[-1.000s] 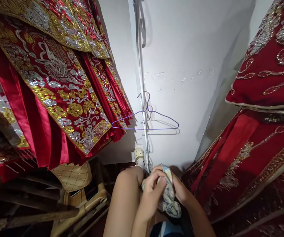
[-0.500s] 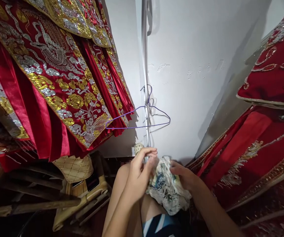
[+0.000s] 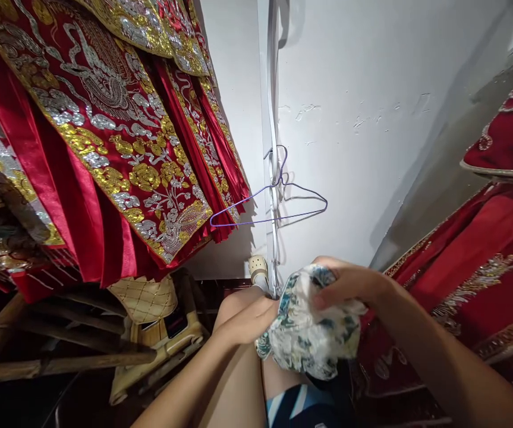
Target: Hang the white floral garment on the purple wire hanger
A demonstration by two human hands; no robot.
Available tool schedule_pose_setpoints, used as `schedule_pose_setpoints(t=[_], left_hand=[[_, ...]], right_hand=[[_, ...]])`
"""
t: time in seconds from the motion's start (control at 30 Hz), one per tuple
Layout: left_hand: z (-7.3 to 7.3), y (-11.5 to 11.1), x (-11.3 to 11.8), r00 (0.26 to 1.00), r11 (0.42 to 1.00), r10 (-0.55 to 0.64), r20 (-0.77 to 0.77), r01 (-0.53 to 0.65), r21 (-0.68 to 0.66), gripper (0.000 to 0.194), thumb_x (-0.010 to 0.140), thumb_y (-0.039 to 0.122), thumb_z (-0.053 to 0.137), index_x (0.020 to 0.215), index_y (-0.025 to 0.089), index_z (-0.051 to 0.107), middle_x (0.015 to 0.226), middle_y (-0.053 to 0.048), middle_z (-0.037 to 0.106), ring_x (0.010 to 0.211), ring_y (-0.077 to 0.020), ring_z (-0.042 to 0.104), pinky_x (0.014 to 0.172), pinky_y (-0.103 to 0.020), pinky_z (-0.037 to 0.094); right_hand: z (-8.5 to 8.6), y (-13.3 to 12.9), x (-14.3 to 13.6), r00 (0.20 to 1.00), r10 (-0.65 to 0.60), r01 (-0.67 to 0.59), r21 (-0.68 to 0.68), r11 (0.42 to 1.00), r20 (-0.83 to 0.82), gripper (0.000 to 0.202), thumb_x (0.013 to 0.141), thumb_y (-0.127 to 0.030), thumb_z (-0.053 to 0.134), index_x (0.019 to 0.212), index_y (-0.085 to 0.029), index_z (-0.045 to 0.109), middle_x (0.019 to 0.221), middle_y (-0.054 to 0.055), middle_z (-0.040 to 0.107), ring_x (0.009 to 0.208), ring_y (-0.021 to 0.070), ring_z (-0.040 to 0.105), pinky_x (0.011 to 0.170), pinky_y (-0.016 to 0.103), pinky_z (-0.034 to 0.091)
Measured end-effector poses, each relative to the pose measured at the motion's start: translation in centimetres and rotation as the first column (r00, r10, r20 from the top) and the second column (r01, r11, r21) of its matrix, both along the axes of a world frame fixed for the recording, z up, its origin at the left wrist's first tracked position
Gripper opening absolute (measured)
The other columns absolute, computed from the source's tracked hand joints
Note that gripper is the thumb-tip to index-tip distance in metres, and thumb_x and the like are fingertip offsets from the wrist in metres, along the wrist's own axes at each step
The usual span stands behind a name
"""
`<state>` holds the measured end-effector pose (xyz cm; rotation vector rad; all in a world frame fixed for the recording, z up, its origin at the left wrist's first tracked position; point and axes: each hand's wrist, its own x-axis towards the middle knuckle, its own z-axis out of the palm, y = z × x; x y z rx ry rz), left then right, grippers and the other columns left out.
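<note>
A bunched, gathered white garment [image 3: 309,333] with a blue-green floral print sits above my lap; its exact kind cannot be made out. My right hand [image 3: 349,282] grips it from the upper right, thumb on the cloth and the other fingers partly behind it. At the garment's left edge, my left hand [image 3: 254,320] has its fingers pressed together on the fabric, and the fingertips are partly hidden. Beyond both hands, a thin purple clothes hanger [image 3: 268,221] hangs on a narrow white strip [image 3: 273,119] along the wall, with no clothing on it.
Red robes with gold and silver embroidery [image 3: 144,154] hang at the left. More red beaded garments [image 3: 497,255] are at the right. A bamboo chair [image 3: 158,362] holding a quilted beige bag [image 3: 144,297] stands lower left. A cream clog [image 3: 257,266] shows by the white wall [image 3: 345,148].
My left hand has lowered from its raised position to the garment's left edge. My right hand has moved over the garment's top, and the cloth is turned and lifted. The view has shifted slightly.
</note>
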<state>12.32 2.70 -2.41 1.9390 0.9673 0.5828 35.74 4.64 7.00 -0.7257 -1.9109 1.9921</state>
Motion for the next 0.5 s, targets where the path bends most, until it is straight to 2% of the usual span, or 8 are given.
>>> schedule_pose_setpoints(t=[0.07, 0.1, 0.17, 0.23, 0.27, 0.37, 0.43, 0.5], left_hand=[[-0.9, -0.1, -2.0, 0.991, 0.996, 0.015, -0.13, -0.003, 0.095, 0.06, 0.097, 0.062, 0.029, 0.068, 0.018, 0.056, 0.074, -0.003, 0.06, 0.075, -0.0187, 0.053, 0.073, -0.028, 0.045], [-1.1, 0.0, -3.1, 0.984, 0.991, 0.029, -0.178, -0.005, 0.132, 0.057, 0.097, 0.061, 0.032, 0.071, 0.017, 0.057, 0.073, -0.002, 0.06, 0.072, -0.0175, 0.052, 0.071, -0.027, 0.043], [-1.1, 0.3, -5.1, 0.966, 0.982, 0.065, -0.25, -0.017, 0.19, 0.045, 0.097, 0.054, 0.04, 0.083, 0.017, 0.062, 0.077, -0.001, 0.062, 0.071, -0.0174, 0.054, 0.071, -0.026, 0.042], [-0.5, 0.8, -6.6, 0.943, 0.967, 0.152, -0.295, -0.08, 0.242, 0.033, 0.097, 0.043, 0.041, 0.096, 0.019, 0.063, 0.083, -0.002, 0.066, 0.074, -0.0197, 0.057, 0.074, -0.027, 0.041], [-0.1, 1.0, -7.1, 0.927, 0.956, 0.207, -0.312, -0.124, 0.267, 0.029, 0.096, 0.038, 0.041, 0.098, 0.02, 0.063, 0.083, -0.003, 0.067, 0.076, -0.0212, 0.059, 0.075, -0.028, 0.041], [1.1, 1.7, -7.9, 0.889, 0.941, 0.289, -0.356, -0.194, 0.279, 0.02, 0.088, 0.027, 0.047, 0.095, 0.02, 0.064, 0.083, -0.004, 0.068, 0.079, -0.0239, 0.061, 0.076, -0.03, 0.042], [1.4, 2.0, -8.2, 0.89, 0.952, 0.272, -0.366, -0.195, 0.234, 0.016, 0.082, 0.024, 0.051, 0.088, 0.019, 0.064, 0.083, -0.003, 0.068, 0.08, -0.0234, 0.06, 0.076, -0.029, 0.042], [1.0, 2.0, -8.4, 0.903, 0.961, 0.263, -0.339, -0.212, 0.18, 0.012, 0.08, 0.024, 0.053, 0.083, 0.017, 0.063, 0.083, -0.002, 0.068, 0.081, -0.0222, 0.059, 0.076, -0.028, 0.043]], right_hand=[[0.9, 1.0, 1.0, 0.981, -0.172, 0.148, 0.232, 0.961, 0.087, 0.017, 0.071, -0.03, 0.074, 0.074, -0.013, 0.07, 0.069, 0.002, 0.067, 0.062, 0.0151, 0.059, 0.056, 0.024, 0.045], [0.9, 1.5, 1.4, 0.951, -0.295, 0.243, 0.367, 0.898, 0.093, 0.012, 0.073, -0.025, 0.07, 0.077, -0.014, 0.072, 0.075, 0.003, 0.069, 0.068, 0.0171, 0.061, 0.06, 0.025, 0.046], [0.3, 2.9, 1.6, 0.86, -0.51, 0.414, 0.577, 0.704, 0.005, 0.023, 0.071, -0.016, 0.06, 0.088, -0.018, 0.076, 0.091, 0.005, 0.073, 0.085, 0.0221, 0.064, 0.071, 0.028, 0.048], [-1.0, 4.7, 1.1, 0.777, -0.614, 0.543, 0.64, 0.544, -0.138, 0.045, 0.068, -0.012, 0.054, 0.105, -0.022, 0.076, 0.11, 0.006, 0.072, 0.101, 0.0256, 0.063, 0.084, 0.032, 0.048], [-1.8, 5.6, 0.6, 0.752, -0.628, 0.59, 0.629, 0.507, -0.2, 0.053, 0.067, -0.012, 0.053, 0.115, -0.023, 0.073, 0.118, 0.005, 0.07, 0.106, 0.0263, 0.061, 0.089, 0.033, 0.047], [-3.9, 8.8, -2.0, 0.683, -0.655, 0.707, 0.519, 0.481, -0.323, 0.064, 0.068, -0.017, 0.051, 0.13, -0.023, 0.064, 0.129, 0.006, 0.065, 0.115, 0.0261, 0.058, 0.098, 0.036, 0.042], [-5.3, 10.6, -3.8, 0.652, -0.672, 0.75, 0.428, 0.504, -0.351, 0.053, 0.07, -0.023, 0.049, 0.12, -0.019, 0.067, 0.12, 0.008, 0.068, 0.11, 0.0257, 0.059, 0.097, 0.037, 0.042], [-6.6, 11.9, -4.9, 0.654, -0.665, 0.753, 0.386, 0.532, -0.361, 0.035, 0.071, -0.027, 0.047, 0.097, -0.017, 0.069, 0.097, 0.007, 0.07, 0.093, 0.0239, 0.061, 0.087, 0.035, 0.044]])
